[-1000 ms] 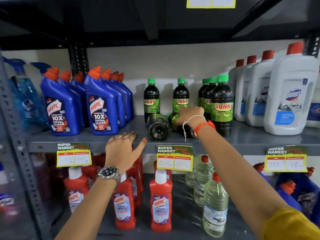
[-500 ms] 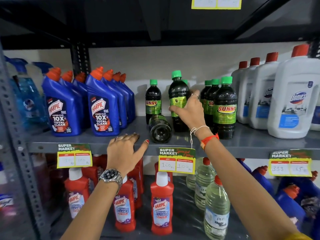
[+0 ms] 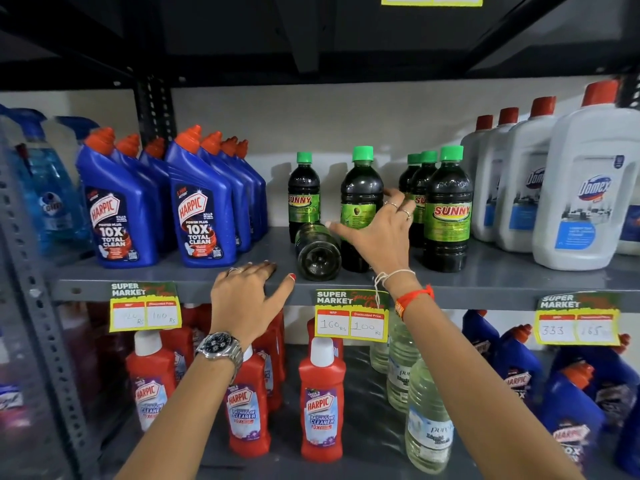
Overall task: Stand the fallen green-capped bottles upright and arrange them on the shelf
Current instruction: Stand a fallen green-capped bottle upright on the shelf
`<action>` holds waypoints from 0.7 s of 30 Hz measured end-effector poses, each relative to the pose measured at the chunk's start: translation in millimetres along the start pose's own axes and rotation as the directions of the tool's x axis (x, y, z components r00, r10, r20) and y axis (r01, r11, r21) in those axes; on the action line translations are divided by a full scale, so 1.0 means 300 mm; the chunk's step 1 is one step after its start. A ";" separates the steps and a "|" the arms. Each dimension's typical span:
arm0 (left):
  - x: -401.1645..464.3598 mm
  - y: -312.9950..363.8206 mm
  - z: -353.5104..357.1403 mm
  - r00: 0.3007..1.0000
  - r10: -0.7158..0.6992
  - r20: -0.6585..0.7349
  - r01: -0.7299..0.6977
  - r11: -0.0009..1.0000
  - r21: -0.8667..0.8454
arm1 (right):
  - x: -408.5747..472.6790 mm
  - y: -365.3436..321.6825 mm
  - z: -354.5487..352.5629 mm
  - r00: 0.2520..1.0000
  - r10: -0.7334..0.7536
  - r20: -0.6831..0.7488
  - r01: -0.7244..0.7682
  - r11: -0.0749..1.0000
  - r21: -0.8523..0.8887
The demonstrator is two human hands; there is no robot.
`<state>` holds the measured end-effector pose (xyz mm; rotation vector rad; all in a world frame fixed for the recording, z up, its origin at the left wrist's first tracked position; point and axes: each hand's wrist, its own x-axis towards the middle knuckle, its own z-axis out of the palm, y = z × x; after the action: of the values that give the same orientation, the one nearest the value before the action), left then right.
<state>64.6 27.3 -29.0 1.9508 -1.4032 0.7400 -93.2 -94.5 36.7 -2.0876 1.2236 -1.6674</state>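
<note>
So we've got our right hand (image 3: 377, 230) wrapped around the lower part of a green-capped bottle (image 3: 361, 188) standing upright in the middle of the frame on the grey shelf (image 3: 519, 282); fingers (image 3: 394, 199) curl round its right side and the thumb sits across the front. Just left of it, one fallen bottle (image 3: 317, 252) lies on its side, its base pointing at us. Another upright one (image 3: 303, 192) stands behind that, and three more (image 3: 446, 209) are lined up to the right. Our left hand (image 3: 247, 299) lies flat and open on the shelf's front edge, holding nothing, lower centre-left.
</note>
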 end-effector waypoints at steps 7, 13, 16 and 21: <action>0.004 -0.001 0.006 1.000 -0.004 0.008 0.004 1.000 0.003 | 0.053 0.025 -0.014 0.979 0.095 0.181 -0.119 0.985 0.126; 0.004 -0.001 0.005 1.000 -0.001 0.011 0.001 1.000 0.010 | 0.094 0.070 -0.029 0.909 0.220 0.354 -0.346 0.873 0.344; 0.003 -0.001 0.007 1.000 -0.002 0.011 0.002 1.000 0.011 | 0.074 0.057 -0.020 0.946 0.181 0.269 -0.242 0.946 0.216; 0.005 -0.005 0.012 1.000 -0.004 0.021 0.004 1.000 0.016 | 0.047 0.047 -0.019 0.991 0.069 0.113 -0.074 0.996 0.040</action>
<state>66.8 24.1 -30.5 1.9785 -1.4095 0.7330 -104.7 -111.5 40.1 -2.0549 1.2012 -1.5123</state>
